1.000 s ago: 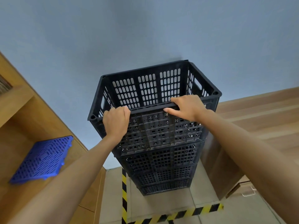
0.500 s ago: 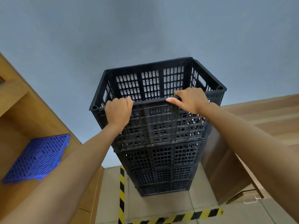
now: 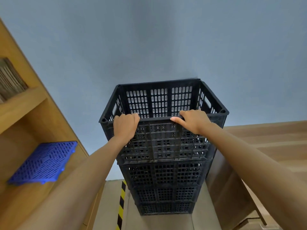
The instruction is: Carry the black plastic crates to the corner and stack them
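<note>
**Top crate settled on the corner stack**

A blue-grey wall [image 3: 149, 39] fills the background, with a tiled floor [image 3: 166, 221] below, where the stack of black crates [image 3: 164, 180] stands close against the wall, between a wooden shelf unit [image 3: 25, 113] on your left and wooden panelling [image 3: 265, 146] on your right. Over the last second the top crate [image 3: 163, 140] has squared up over the ones beneath and now looks seated, so I judge this placement nearly done.

Your left hand [image 3: 125, 125] grips the near rim with fingers curled over it. Your right hand [image 3: 193, 120] also clasps that rim, thumb pointing along the edge.

Count: four crate tiers show in the stack, two hands, one blue plastic grid panel [image 3: 44, 161] on the lower shelf, and one black-and-yellow tape line [image 3: 121, 206] on the floor at the stack's left edge.
</note>
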Action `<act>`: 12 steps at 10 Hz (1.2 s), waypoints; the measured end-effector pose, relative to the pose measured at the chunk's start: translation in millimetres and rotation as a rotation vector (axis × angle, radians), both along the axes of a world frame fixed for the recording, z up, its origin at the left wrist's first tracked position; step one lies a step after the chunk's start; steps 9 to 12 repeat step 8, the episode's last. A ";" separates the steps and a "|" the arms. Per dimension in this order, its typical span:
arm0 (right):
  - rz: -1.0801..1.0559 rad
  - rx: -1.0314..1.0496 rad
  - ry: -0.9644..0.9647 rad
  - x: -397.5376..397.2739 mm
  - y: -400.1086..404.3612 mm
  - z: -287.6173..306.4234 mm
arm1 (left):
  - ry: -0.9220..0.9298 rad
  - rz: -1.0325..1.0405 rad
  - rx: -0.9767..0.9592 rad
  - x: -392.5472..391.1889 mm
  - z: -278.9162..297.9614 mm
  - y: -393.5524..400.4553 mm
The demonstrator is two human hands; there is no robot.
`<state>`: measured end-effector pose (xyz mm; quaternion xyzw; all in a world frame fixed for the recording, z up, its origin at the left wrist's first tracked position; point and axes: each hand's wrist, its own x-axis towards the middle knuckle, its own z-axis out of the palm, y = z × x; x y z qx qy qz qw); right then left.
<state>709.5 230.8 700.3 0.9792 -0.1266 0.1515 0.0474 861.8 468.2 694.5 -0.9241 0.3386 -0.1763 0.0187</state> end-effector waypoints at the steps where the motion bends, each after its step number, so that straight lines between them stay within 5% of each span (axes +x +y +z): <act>1: -0.057 0.043 0.065 -3.3 7.5 5.6 | 0.105 -0.063 -0.094 3.2 2.9 -0.9; 3: -0.117 0.075 0.056 -14.4 17.0 4.6 | 0.310 -0.242 -0.229 -15.3 -0.4 11.9; 5: -0.069 0.109 0.169 -18.2 35.8 31.8 | 0.300 -0.362 -0.222 -20.7 25.1 23.1; 8: 0.148 0.298 -0.009 -25.2 66.9 94.4 | 0.366 -0.460 -0.253 -31.8 85.8 26.0; 12: 0.148 0.298 -0.009 -25.2 66.9 94.4 | 0.366 -0.460 -0.253 -31.8 85.8 26.0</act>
